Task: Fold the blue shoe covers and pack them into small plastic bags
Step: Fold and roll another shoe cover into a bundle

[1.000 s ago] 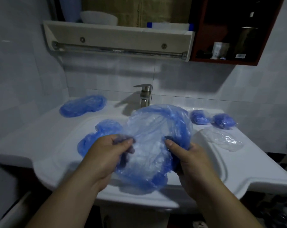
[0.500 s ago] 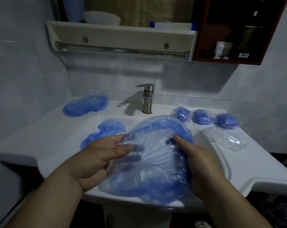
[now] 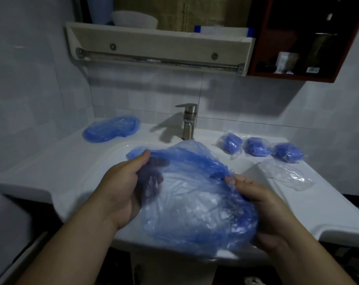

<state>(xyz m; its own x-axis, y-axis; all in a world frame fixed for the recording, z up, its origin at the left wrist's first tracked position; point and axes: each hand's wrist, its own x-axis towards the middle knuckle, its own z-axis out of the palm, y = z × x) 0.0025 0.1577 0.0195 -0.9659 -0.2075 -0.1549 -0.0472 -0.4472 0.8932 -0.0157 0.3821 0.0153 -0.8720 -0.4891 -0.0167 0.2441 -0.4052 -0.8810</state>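
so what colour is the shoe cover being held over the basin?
Translucent blue shoe cover; shows best in the head view.

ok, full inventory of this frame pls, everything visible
held shoe cover: 1, translucent blue, over the sink's front edge, between both hands
loose shoe cover: at least 1, blue, in the basin behind the left hand
shoe cover pile: 1, blue, counter back left
packed bags: 3, clear with blue inside, row right of the faucet
empty plastic bags: count unclear, clear, in front of that row
faucet: 1, steel, behind the basin
sink: 1, white
shelf: 1, pale, with towel rail, on the wall
bowl: 1, white, on the shelf
cabinet: 1, dark red, top right
left hand: grips the held cover's left edge
right hand: grips its right edge
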